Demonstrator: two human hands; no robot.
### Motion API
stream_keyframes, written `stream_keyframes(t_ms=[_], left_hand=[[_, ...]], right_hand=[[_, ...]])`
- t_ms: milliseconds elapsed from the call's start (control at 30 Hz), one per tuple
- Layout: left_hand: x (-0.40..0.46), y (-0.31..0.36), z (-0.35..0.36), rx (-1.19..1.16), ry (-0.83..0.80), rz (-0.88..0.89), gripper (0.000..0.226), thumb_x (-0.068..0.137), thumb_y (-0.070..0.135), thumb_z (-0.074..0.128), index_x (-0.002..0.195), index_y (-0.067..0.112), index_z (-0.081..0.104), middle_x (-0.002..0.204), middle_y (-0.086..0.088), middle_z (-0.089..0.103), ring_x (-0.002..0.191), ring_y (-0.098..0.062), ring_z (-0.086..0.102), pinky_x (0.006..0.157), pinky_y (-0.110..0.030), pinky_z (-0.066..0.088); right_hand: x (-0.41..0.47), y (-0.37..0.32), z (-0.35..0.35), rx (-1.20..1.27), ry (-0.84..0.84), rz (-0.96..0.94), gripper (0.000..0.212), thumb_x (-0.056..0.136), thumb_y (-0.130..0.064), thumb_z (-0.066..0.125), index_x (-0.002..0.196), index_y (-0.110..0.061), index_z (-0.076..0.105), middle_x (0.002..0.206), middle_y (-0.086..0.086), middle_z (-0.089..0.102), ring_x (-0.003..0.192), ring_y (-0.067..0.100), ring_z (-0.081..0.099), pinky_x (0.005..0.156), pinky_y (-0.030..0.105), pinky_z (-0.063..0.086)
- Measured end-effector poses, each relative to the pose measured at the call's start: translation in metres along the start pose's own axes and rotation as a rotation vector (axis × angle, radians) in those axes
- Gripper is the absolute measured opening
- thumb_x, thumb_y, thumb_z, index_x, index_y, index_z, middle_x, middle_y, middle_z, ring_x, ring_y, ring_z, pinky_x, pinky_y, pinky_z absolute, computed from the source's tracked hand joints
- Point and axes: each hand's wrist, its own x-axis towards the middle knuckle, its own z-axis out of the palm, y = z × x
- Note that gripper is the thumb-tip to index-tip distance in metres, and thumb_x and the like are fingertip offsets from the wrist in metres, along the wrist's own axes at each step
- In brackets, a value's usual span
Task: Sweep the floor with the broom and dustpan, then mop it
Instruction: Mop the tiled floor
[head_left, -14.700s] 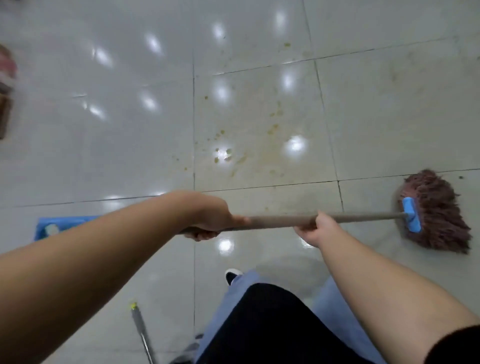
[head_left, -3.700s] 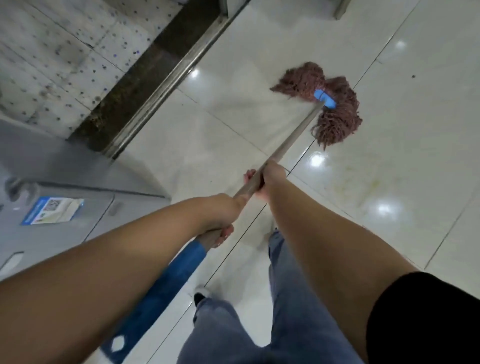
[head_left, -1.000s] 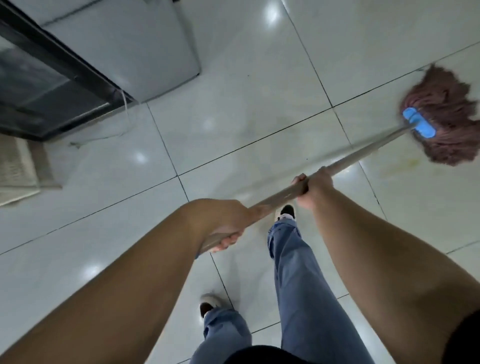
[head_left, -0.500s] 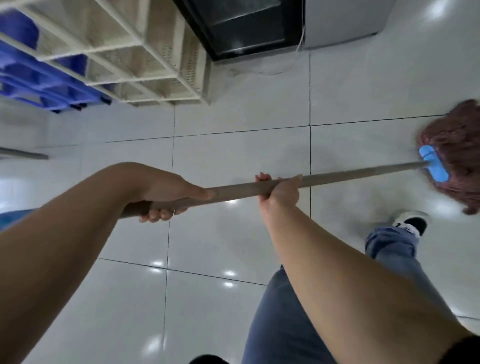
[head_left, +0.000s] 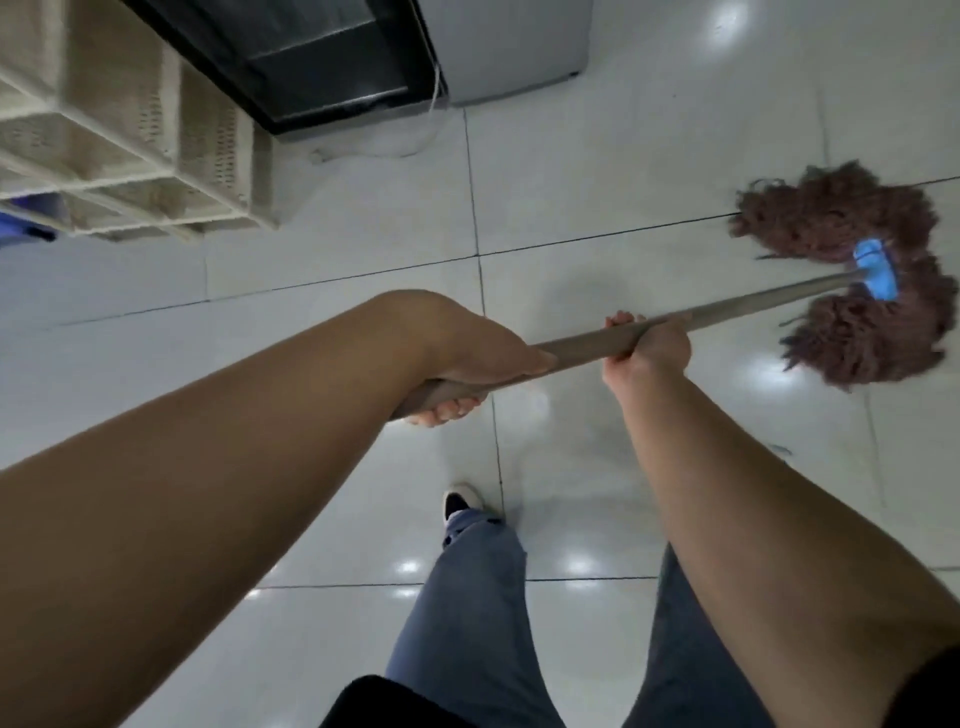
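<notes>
Both hands hold a mop by its long grey-brown handle (head_left: 748, 306). My left hand (head_left: 467, 358) grips the upper part of the handle, near the middle of the view. My right hand (head_left: 649, 345) grips it further down, closer to the head. The reddish-brown string mop head (head_left: 831, 218), fixed by a blue clamp (head_left: 878, 270), lies spread on the glossy white tiled floor (head_left: 597, 171) at the right. No broom or dustpan is in view.
A beige lattice shelf unit (head_left: 156, 140) stands at the upper left. Beside it are a dark glass-fronted cabinet (head_left: 322, 67) and a grey appliance (head_left: 509, 47), with a thin cord (head_left: 415, 145) on the floor. My blue-trousered legs and one shoe (head_left: 460, 506) are below.
Since half a second ago the mop head has swung away from my foot and spread out on the floor. The view has turned, so the shelf and cabinet sit further left.
</notes>
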Motion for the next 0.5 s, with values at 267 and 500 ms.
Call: stream_keyframes(t_ms=[267,500], left_hand=[[0.029,0.344,0.084,0.021,-0.003,0.110,0.056,0.082,0.065,0.047,0.064,0.013,0.037,0.029,0.001,0.033,0.021,-0.012,0.028,0.036,-0.008,0.029],[0.062,0.597,0.164,-0.055,-0.022,0.350,0.039,0.085,0.053,0.056,0.071,0.019,0.043,0.029,0.006,0.028,0.023,-0.007,0.023,0.034,-0.008,0.019]], right_hand=[[0.134,-0.321,-0.069,0.073,0.096,-0.082,0.024,0.100,-0.036,0.040,0.103,-0.013,0.039,0.066,0.007,0.048,0.050,0.016,0.048,0.041,0.022,0.047],[0.243,-0.563,-0.142,0.217,0.190,-0.147,0.028,0.095,-0.037,0.050,0.110,-0.014,0.043,0.072,0.007,0.048,0.052,0.016,0.049,0.039,0.021,0.045]])
